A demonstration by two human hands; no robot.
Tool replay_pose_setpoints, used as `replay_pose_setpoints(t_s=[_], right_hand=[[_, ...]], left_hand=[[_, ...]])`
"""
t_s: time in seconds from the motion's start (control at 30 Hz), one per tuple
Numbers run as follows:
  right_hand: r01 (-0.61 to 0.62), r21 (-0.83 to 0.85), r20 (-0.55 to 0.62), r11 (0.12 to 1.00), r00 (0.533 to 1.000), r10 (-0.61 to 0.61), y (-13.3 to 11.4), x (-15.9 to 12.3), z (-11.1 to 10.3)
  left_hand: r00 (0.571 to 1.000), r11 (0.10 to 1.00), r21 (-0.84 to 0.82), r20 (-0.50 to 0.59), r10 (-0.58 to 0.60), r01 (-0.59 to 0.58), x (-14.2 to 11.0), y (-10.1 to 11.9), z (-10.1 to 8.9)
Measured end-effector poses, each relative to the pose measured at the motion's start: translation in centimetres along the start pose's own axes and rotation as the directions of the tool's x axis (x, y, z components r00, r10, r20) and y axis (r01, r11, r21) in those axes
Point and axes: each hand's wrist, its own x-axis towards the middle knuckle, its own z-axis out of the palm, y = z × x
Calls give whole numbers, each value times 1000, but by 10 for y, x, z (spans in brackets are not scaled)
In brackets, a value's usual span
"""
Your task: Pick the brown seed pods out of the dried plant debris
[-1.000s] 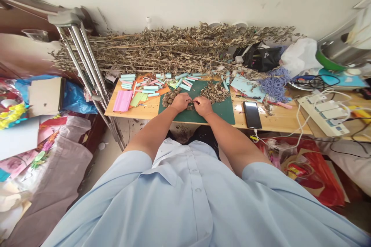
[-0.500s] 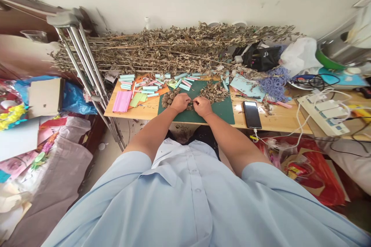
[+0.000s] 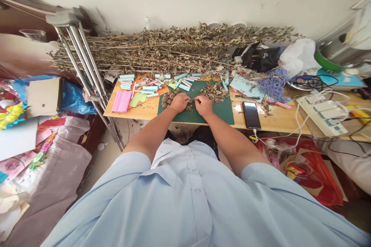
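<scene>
Both of my hands are over the green cutting mat (image 3: 185, 117). My left hand (image 3: 179, 102) is closed in a pinch, just right of a cluster of brown balls of dried leaf (image 3: 169, 98). A small gap separates it from my right hand (image 3: 204, 106), whose fingers are also pinched together. Whatever sits in either set of fingertips is too small to make out. A few dried crumbs lie on the mat between the hands. Beyond my right hand is a loose heap of dried leaves (image 3: 215, 91).
Dried leafy stalks (image 3: 150, 48) line the wall. Rolled paper pieces (image 3: 150, 88) and pink paper (image 3: 121, 101) lie to the left, near metal crutches (image 3: 84, 56). To the right are a phone (image 3: 251, 115), purple yarn (image 3: 273, 87) and a power strip (image 3: 320, 114) with cables.
My hands have drawn slightly apart; the right one shifted a little to the right. Dried crumbs now show in the gap between them.
</scene>
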Motion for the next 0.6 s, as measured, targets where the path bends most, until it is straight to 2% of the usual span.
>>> replay_pose_setpoints(t_s=[0.1, 0.27, 0.33, 0.6], right_hand=[[55, 49, -17, 997, 998, -54, 0, -1, -1], [180, 75, 116, 981, 975, -188, -2, 1, 1], [213, 70, 136, 974, 966, -221, -2, 2, 2], [126, 8, 58, 992, 990, -126, -1, 3, 1]], left_hand=[[1000, 1000, 25, -12, 6, -5, 1, 1, 1], [1000, 998, 56, -9, 29, -28, 1, 2, 1], [999, 998, 51, -6, 46, -46, 0, 1, 1], [993, 992, 26, 3, 120, -120, -1, -4, 1]])
